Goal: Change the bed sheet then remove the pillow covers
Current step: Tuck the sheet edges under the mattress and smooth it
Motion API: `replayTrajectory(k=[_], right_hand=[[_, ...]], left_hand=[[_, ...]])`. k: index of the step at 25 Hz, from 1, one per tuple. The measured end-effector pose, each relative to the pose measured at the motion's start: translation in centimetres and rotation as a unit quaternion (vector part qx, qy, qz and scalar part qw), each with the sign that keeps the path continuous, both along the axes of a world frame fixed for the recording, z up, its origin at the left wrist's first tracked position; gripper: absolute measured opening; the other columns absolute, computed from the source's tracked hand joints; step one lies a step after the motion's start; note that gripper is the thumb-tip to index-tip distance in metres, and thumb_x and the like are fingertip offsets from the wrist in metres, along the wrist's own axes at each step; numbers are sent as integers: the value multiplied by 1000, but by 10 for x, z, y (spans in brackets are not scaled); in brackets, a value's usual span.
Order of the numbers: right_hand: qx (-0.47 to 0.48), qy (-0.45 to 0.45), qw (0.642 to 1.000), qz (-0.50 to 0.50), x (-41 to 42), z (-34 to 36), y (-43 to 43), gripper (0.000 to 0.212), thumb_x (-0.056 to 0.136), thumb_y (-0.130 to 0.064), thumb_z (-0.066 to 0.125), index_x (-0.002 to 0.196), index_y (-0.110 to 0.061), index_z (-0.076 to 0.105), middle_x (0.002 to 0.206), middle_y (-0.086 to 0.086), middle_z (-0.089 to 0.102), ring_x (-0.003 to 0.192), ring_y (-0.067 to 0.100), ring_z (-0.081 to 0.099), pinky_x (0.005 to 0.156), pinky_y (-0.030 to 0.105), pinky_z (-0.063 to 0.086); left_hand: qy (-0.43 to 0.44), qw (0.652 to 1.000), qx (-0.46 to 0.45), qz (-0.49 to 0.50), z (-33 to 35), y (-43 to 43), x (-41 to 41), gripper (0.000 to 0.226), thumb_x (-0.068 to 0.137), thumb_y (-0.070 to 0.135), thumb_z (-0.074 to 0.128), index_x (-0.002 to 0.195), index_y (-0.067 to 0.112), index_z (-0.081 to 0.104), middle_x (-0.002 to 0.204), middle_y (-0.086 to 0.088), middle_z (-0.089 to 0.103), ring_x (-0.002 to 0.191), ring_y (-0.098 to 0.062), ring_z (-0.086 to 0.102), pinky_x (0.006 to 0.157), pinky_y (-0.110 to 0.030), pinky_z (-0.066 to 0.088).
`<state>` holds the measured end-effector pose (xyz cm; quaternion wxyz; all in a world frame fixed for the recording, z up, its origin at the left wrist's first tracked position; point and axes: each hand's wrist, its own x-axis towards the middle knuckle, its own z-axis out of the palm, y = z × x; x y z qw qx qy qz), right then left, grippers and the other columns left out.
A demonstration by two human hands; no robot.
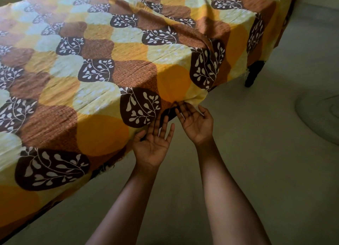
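Head view, the only one supplied: you stood at the long side of the bed, and the patterned bed sheet [113, 66] lay spread across its top, draped over the near edge with its hem drawn in underneath. Your left hand [153, 143] was palm up with fingers straight and slightly spread, the tips at the hem under the edge, gripping nothing. Your right hand [197, 123] was just beside it, also palm up, fingers extended and loose, their tips touching the cloth where it gathered into a small pucker; it held nothing either. A long diagonal fold [207, 61] ran from that pucker toward the far corner, where the sheet hung loose beside the dark bed leg [254, 73], clear of the floor [256, 153]. In my judgement you were tucking this side. Risk noted: pushing in with flat fingers at one spot could deepen the fold and drag slack from the top, leaving creases (or pull the untucked corner askew). A shallow tuck could also slip out. No pillows were in view.
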<state>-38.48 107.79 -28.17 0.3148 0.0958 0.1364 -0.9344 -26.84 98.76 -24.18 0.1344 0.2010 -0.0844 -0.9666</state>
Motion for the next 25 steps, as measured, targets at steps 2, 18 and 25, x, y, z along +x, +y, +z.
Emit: replayTrajectory(k=[2,18,25], right_hand=[[-10,0,1000,-7,0,4,-2,58,73,-26,53,122,4,48,124,21,55,124,30,49,107,41,36],[193,-82,977,34,76,-13,-29,18,95,-16,50,105,-10,64,100,8,65,92,18,63,82,27,51],[274,-37,940,199,132,-17,-82,34,95,-13,49,129,-7,52,114,10,59,103,20,58,87,30,48]], left_hand=[[12,1000,9,2,1,1,0,56,74,22,43,127,6,49,131,-11,56,118,-31,53,92,-51,40],[-267,946,-170,-71,-25,-18,54,28,94,26,44,118,13,52,127,-11,57,106,-25,59,85,-40,48],[-351,920,-125,118,-53,-75,135,52,94,37,50,138,15,35,127,-10,53,116,-29,52,91,-43,44]])
